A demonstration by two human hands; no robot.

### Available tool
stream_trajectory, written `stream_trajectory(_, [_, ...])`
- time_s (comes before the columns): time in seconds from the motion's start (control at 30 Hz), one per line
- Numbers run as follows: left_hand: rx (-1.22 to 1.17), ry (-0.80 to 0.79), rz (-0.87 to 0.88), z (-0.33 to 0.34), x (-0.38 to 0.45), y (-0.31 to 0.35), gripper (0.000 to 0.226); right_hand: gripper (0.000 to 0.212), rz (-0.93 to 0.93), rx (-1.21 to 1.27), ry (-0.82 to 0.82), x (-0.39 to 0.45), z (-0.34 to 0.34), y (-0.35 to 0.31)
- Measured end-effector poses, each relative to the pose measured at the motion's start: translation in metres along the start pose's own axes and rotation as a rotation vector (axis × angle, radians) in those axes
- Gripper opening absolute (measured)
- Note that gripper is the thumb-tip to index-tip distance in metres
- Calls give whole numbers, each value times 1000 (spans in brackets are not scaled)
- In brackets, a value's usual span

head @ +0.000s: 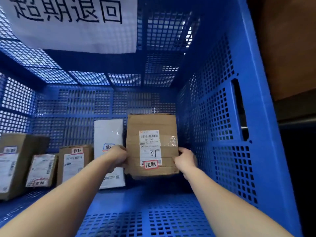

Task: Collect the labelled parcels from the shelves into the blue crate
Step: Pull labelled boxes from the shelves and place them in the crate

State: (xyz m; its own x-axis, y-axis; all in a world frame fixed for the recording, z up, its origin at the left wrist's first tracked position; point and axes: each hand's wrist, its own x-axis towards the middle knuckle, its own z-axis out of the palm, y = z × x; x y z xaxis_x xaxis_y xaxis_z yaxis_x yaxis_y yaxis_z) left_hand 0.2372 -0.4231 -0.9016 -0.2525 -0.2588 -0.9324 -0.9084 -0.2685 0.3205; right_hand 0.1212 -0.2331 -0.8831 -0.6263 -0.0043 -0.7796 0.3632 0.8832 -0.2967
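Head view: left hand [118,157] and right hand [185,159] fingers clamp the side edges of a brown cardboard parcel [152,134], white shipping label, red-bordered sticker, held upright between them inside the blue crate [222,117]. White parcel [108,132] just left of left fingers.

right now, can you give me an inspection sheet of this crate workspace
surface: perforated blue plastic crate, floor bare in the foreground
job's things: brown cardboard parcel with white shipping label held upright near the right wall; tall white parcel beside it; three more brown labelled cardboard boxes lined up to the left
clutter: nothing seen
grippers: left hand and right hand grip the held parcel's two sides
cables: nothing seen
surroundings: white paper sign with black handwritten characters on the crate wall; brown surface outside at right
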Motion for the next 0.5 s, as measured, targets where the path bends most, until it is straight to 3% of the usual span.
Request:
stream_trajectory(0.3, [163, -19, -99, 16, 51, -39, 28, 39, 145, -76, -188, 48, 47, 24])
stream_trajectory(0.5, [210, 7, -106, 27, 36, -31, 32, 47, 176, -30, -259, 35, 41, 23])
